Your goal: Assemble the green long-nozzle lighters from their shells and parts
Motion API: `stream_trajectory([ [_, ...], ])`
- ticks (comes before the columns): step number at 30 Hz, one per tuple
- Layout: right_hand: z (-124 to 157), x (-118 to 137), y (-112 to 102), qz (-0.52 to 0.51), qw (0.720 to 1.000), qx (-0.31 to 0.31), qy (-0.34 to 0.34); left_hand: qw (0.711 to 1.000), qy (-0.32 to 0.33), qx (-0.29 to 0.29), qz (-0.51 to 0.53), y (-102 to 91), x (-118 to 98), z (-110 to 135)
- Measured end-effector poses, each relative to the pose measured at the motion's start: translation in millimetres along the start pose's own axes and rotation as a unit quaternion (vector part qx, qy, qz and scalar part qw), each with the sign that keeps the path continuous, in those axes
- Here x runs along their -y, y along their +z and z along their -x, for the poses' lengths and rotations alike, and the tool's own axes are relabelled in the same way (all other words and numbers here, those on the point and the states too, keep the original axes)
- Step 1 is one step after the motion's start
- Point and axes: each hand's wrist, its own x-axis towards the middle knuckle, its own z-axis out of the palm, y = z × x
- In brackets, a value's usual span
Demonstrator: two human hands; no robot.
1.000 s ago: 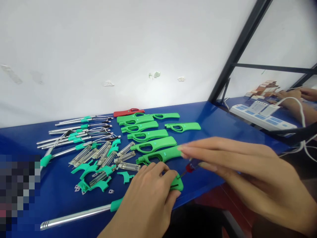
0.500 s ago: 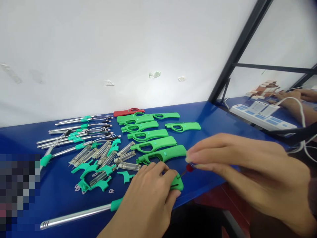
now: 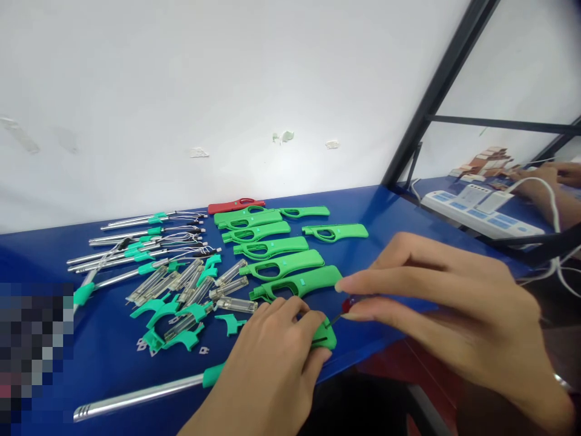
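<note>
Me: Biggest first: here's the blue bench (image 3: 403, 206), spreading across my remote view.

Spotter: Hands next?

Me: I've got the right hand (image 3: 447, 303) at four o'clock, fingers in a narrow pinch. The left hand (image 3: 272, 345) sits at six, curled and bearing down.

Spotter: Around them?

Me: White-and-blue power strip (image 3: 476, 218) out at three. One metal tube (image 3: 136, 397) lies between seven and eight, its teal end against the left forearm; more wired tubes (image 3: 118, 279) are bunched toward nine.

Spotter: And the green casing (image 3: 324, 338)?

Me: Just short of six, under the left fingers, one slotted end poking out. More green casings (image 3: 290, 263) line up around the centre of my dial, a red casing (image 3: 231, 208) behind them.

Spotter: The screwdriver (image 3: 348, 304)?

Me: Five o'clock, in the right fingers, tilted, its tip at the held casing's end; most of the handle is hidden from me.

Spotter: Small stuff?

Me: Clear tanks (image 3: 236, 304) and curved teal pieces (image 3: 184, 340) heaped at eight, then tiny metal clips (image 3: 204, 350) beside them.
</note>
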Motion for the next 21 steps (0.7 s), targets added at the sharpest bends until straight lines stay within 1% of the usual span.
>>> stream_trajectory([
  [3,1.5,1.1,-2.5,0.018,1.000,0.011,0.004,1.000,-0.003,0.008,-0.001,-0.5,-0.8,0.7],
  [6,4.5,0.6,-6.4,-0.011,0.998,0.062,-0.003,1.000,-0.008,0.024,0.003,-1.8,-1.4,0.4],
  [9,4.5,-1.3,-7.1,-0.040,0.995,0.094,-0.016,1.000,-0.005,0.020,0.007,-2.0,-1.4,0.3],
  [12,0.7,-2.3,-5.4,-0.033,0.996,0.083,-0.018,1.000,-0.003,0.015,0.007,-0.9,-1.1,0.5],
  [17,-2.3,-2.6,-5.9,0.017,0.999,0.051,-0.011,1.000,-0.008,0.016,0.004,-0.7,-0.4,-0.2],
  [19,-0.7,-4.1,-7.5,0.014,0.998,0.061,-0.011,1.000,-0.005,0.014,0.007,-1.6,-0.2,-0.4],
  [21,0.9,-6.2,-8.7,-0.011,0.996,0.088,-0.020,1.000,-0.003,0.012,0.010,-2.3,-0.1,0.0],
])
